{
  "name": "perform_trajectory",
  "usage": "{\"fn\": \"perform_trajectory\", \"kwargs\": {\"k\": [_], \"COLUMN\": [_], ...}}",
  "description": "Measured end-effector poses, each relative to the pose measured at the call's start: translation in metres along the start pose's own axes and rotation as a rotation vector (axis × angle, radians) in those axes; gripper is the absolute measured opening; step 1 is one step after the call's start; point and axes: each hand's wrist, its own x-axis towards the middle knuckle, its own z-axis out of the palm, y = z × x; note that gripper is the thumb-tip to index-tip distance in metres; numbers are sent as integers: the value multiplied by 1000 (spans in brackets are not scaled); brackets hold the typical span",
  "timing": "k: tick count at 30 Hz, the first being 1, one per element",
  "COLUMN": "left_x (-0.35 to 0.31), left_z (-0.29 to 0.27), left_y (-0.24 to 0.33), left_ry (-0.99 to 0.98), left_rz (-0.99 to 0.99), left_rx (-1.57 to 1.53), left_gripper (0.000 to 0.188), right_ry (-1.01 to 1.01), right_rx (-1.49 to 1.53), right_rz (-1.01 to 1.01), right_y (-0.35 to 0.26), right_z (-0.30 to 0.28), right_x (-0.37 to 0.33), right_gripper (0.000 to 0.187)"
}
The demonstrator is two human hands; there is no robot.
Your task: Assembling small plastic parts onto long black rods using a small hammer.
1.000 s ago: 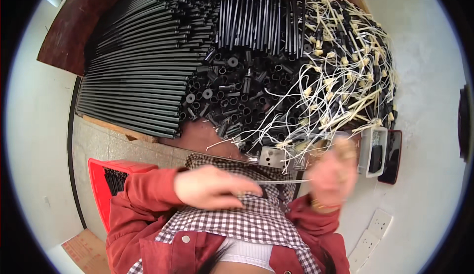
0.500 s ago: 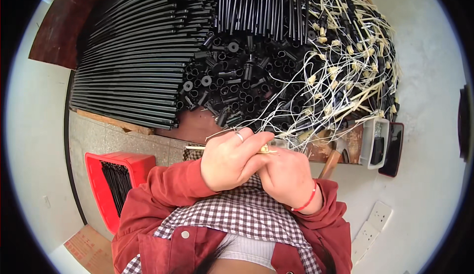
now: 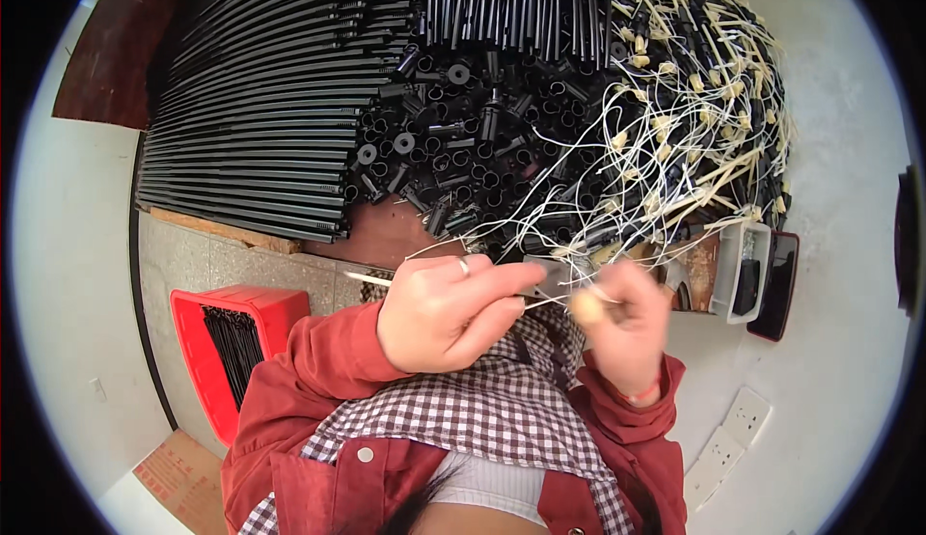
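Note:
My left hand (image 3: pixel 449 311), with a ring on one finger, is closed around a thin cream-coloured stick (image 3: pixel 368 278). One end of the stick sticks out to the left of the palm, and a thin pale end shows at the fingertips. To its right, apart from it, my right hand (image 3: pixel 632 328) is curled and smeared by motion. A yellowish tip shows at its fingers, and whether it is a thumb or a held piece I cannot tell. White wires (image 3: pixel 569 246) from the pile behind hang close to both hands.
Long black rods (image 3: pixel 260 139) lie stacked at the left, with more black tubes (image 3: pixel 511 4) at the back. Short black cylindrical parts (image 3: pixel 453 149) fill the middle. A red bin (image 3: pixel 280 308) of black pieces stands left, a whitish tray (image 3: pixel 725 270) and dark phone (image 3: pixel 776 289) right.
My right hand has come away from my left and moved right, its fingers now blurred. My left hand stays nearly in place, still around the cream stick.

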Motion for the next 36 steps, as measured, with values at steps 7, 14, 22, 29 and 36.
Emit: {"fn": "perform_trajectory", "kwargs": {"k": [7, 14, 22, 29, 36], "left_x": [2, 3, -10, 39, 59], "left_z": [6, -1, -16, -161, -167], "left_y": [9, 11, 3, -156, -201], "left_ry": [45, -138, -639, 189, -4], "left_rz": [57, -58, -210, 173, 330], "left_rx": [-506, -463, -727, 783, 1075], "left_gripper": [16, 17, 28, 32, 31], "right_ry": [-88, -161, -504, -620, -111], "right_rx": [112, -148, -220, 58, 550], "right_rz": [-59, -355, -457, 2, 35], "right_y": [-4, -32, -34, -23, -21], "right_z": [5, -8, -4, -11, -12], "right_x": [8, 24, 0, -8, -17], "right_gripper": [11, 14, 25, 21, 27]}}
